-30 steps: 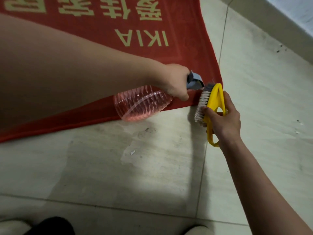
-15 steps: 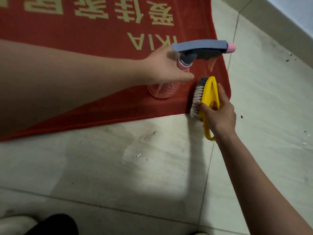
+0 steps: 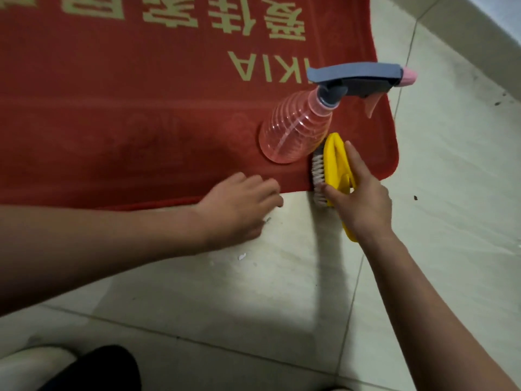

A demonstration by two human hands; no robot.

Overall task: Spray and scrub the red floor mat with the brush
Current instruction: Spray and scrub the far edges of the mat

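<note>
Spray bottle (image 3: 296, 131) stands unheld on red floor mat (image 3: 141, 122); I judge spraying done. Left hand (image 3: 239, 207) fingers loose, empty. Right hand (image 3: 363, 201) fingers grip brush (image 3: 335, 162) at mat's near edge. Scrubbing remains.

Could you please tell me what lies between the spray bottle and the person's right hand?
In the head view, the yellow brush lies there, at the near edge of the red mat: bristles toward the spray bottle, right hand gripping it.

The red pile floor mat (image 3: 141, 122) runs off the top and left edges (its gold lettering (image 3: 269, 66) cropped too); the yellow plastic scrub brush (image 3: 334, 159) keeps its handle mostly under the right hand (image 3: 363, 201).
</note>
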